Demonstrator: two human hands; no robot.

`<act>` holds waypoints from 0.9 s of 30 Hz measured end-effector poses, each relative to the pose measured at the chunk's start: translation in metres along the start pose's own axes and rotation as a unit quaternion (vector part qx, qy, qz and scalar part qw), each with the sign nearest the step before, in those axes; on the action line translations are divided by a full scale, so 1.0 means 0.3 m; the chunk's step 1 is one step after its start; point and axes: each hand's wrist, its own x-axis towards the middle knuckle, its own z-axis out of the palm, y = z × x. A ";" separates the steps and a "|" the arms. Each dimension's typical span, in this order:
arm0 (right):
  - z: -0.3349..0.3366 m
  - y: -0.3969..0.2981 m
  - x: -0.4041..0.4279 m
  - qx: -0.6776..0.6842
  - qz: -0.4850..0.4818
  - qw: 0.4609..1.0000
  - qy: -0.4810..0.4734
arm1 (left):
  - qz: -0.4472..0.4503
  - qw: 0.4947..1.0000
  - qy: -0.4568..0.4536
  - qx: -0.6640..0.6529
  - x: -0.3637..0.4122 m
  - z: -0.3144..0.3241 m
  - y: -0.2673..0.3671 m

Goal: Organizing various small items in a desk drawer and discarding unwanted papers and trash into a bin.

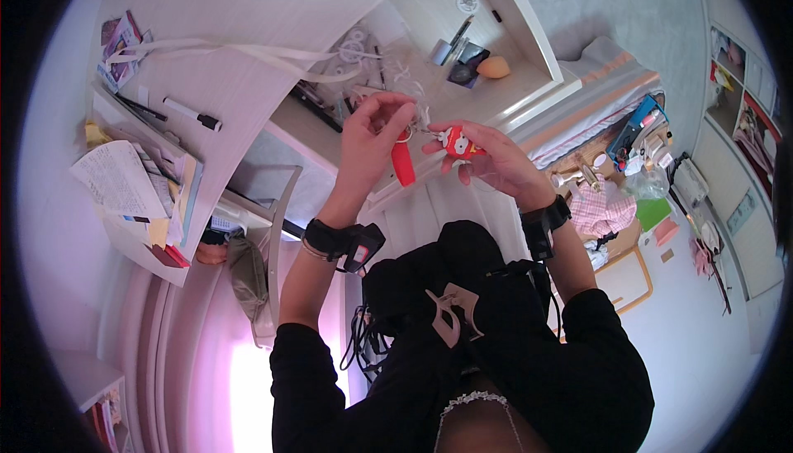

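Note:
Pinched in my left hand (373, 137) is a metal split ring (404, 136) with a red strap (403, 165) hanging from it. My right hand (502, 159) holds a red cartoon-figure charm (458, 142) with a white face. A short metal link runs from the charm toward the ring, and the two hands are a small gap apart. Both hands are above the front of an open white drawer (477, 103). Clear plastic packaging (403, 78) and white rolls (352, 50) lie in the drawer behind my left hand.
An orange makeup sponge (494, 68) and pencils (461, 30) are farther back in the drawer. White ribbon (248, 50) stretches across the desktop into it. A marker (192, 113) and stacked papers (121, 174) sit at left. A claw clip (455, 313) rests on my black clothing.

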 end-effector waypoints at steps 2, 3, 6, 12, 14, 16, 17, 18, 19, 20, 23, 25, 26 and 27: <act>0.006 -0.007 -0.001 -0.018 -0.017 1.000 0.009 | -0.027 0.998 -0.052 0.003 -0.012 0.001 0.026; 0.002 -0.004 -0.001 -0.018 -0.018 1.000 0.011 | -0.028 0.998 -0.055 0.002 -0.016 0.000 0.039; -0.018 0.005 0.001 0.001 -0.022 0.999 0.024 | 0.026 0.987 -0.140 0.080 -0.025 0.000 0.054; -0.013 0.003 0.004 -0.009 -0.030 0.999 0.011 | 0.047 0.982 -0.108 0.148 -0.013 -0.024 0.017; -0.018 0.004 0.007 0.002 -0.036 0.999 0.003 | 0.019 0.990 -0.077 0.112 -0.014 -0.027 0.011; -0.016 0.008 0.009 -0.003 -0.040 0.999 0.016 | 0.025 0.990 -0.066 0.119 -0.018 -0.029 0.004; -0.014 0.011 0.010 -0.009 -0.045 0.999 0.029 | 0.031 0.990 -0.054 0.126 -0.022 -0.031 0.002; -0.013 0.015 0.012 -0.007 -0.045 0.999 0.025 | 0.031 0.990 -0.051 0.130 -0.028 -0.032 -0.001; -0.014 0.019 0.014 -0.041 -0.045 0.997 0.037 | 0.056 0.978 -0.036 0.200 -0.034 -0.033 -0.004; -0.014 0.021 0.016 -0.074 -0.046 0.995 0.048 | 0.081 0.959 -0.020 0.271 -0.041 -0.035 -0.004; -0.021 0.052 0.015 -0.082 -0.089 0.990 0.066 | 0.135 0.911 0.006 0.390 -0.075 -0.034 0.000; -0.006 0.066 0.009 -0.056 -0.105 0.991 0.056 | 0.140 0.884 0.024 0.445 -0.111 -0.046 0.008; -0.001 0.073 0.004 -0.034 -0.117 0.991 0.054 | 0.145 0.859 0.039 0.489 -0.129 -0.050 0.012; -0.014 0.083 0.007 -0.029 -0.126 0.990 0.048 | 0.150 0.853 0.039 0.498 -0.140 -0.048 0.019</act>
